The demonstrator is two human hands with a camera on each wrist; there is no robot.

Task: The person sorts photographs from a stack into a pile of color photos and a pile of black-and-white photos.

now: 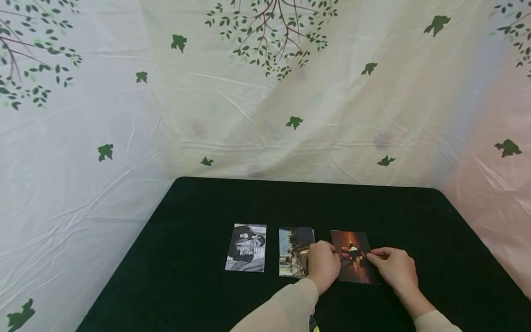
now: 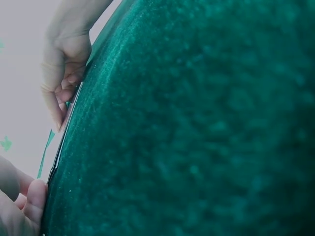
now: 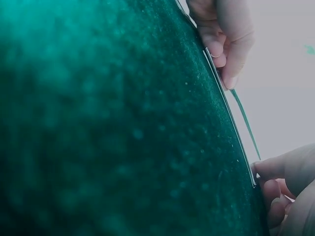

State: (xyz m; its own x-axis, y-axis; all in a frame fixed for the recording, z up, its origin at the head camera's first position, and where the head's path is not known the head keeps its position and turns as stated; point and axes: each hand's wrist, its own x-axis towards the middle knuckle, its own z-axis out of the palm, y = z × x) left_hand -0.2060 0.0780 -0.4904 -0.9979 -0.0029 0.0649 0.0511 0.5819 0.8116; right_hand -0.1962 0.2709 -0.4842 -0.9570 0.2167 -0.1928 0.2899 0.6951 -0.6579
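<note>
Three photo prints lie in a row on a dark green cloth-covered table. The rightmost, an orange-brown photo (image 1: 351, 256) with dark figures, sits between both hands. At its left edge are the curled fingers of my left hand (image 1: 324, 265). My right hand (image 1: 396, 269) pinches its right edge between thumb and forefinger. In the right wrist view the photo edge (image 3: 231, 118) appears as a thin line low on the cloth, a hand at each end. The middle photo (image 1: 292, 251), a colour outdoor scene, is partly hidden behind my left hand. Farthest left lies a black-and-white photo (image 1: 247, 249).
The dark green table (image 1: 186, 295) has rounded far corners. A pale curtain (image 1: 249, 106) printed with branches and green leaf or bird shapes hangs behind it and along both sides.
</note>
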